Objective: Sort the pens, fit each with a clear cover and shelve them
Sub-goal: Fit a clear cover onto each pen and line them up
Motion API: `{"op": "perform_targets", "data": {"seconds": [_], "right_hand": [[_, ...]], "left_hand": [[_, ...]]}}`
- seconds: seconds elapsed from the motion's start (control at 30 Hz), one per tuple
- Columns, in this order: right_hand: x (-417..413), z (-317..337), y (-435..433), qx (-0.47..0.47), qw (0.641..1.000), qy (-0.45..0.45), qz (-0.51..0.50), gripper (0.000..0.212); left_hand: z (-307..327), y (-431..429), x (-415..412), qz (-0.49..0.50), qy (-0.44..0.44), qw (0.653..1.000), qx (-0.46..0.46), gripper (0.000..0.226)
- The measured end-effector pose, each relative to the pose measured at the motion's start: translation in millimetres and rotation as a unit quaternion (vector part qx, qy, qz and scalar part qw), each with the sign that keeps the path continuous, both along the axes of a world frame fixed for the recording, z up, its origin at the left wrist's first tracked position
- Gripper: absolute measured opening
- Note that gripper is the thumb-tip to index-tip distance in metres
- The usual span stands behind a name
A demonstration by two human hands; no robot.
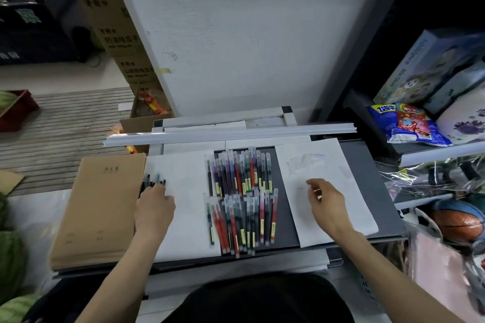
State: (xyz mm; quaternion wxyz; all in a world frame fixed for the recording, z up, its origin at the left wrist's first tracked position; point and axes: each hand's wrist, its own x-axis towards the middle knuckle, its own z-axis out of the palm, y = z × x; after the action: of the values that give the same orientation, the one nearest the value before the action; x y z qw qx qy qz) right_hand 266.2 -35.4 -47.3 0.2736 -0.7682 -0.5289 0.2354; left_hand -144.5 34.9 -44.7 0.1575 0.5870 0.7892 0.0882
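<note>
Several capped pens [241, 196] in red, blue, purple and black lie in two rows on a dark board [288, 217] between two white sheets. My left hand [154, 207] grips a small bunch of dark pens [153, 182] at the left sheet's edge, their tips fanning upward. My right hand [324, 200] hovers over the right sheet [349, 191], fingers loosely curled, thumb and forefinger near each other; nothing is plainly seen between them. Clear covers [305, 162] lie faintly visible on that sheet, just beyond my right hand.
A stack of brown notebooks [99, 207] lies left of my left hand. White plastic strips [231, 135] run across the back of the table. A shelf [430, 155] with snack bags, boxes and a basketball stands on the right. Cardboard boxes and watermelons sit left.
</note>
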Motion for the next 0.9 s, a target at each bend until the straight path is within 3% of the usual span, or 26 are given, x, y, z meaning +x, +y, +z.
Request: {"op": "perform_targets", "data": {"seconds": [0.13,0.3,0.43,0.53,0.63,0.73,0.9], "right_hand": [[-35.2,28.7,-6.9,-0.025,0.987,0.156,-0.011,0.02],[-63.1,56.6,-16.2,-0.007,0.959,0.283,-0.007,0.013],[-72.0,73.6,-21.1,-0.006,0.908,0.418,-0.035,0.012],[-74.2,79.9,-21.4,-0.018,0.849,0.525,-0.066,0.017],[-79.3,83.3,-20.9,-0.043,0.785,0.611,-0.093,0.024],[-86.0,86.3,-18.8,-0.057,0.733,0.667,-0.118,0.022],[-101.3,89.6,-9.6,-0.055,0.718,0.681,-0.136,0.024]], "left_hand": [[-0.4,-2.2,2.7,-0.001,0.019,1.0,-0.001,0.009],[-0.8,-2.8,-5.7,0.023,0.003,0.999,0.036,0.006],[1.3,-7.2,-8.3,0.019,0.021,1.0,-0.01,0.024],[9.6,-11.5,0.9,0.018,0.015,0.999,-0.035,0.026],[23.1,-18.9,16.1,0.015,-0.05,0.998,-0.02,0.022],[39.7,-31.9,46.6,-0.023,-0.184,0.982,-0.027,0.01],[71.2,-63.7,91.6,-0.113,-0.341,0.933,-0.02,0.022]]}}
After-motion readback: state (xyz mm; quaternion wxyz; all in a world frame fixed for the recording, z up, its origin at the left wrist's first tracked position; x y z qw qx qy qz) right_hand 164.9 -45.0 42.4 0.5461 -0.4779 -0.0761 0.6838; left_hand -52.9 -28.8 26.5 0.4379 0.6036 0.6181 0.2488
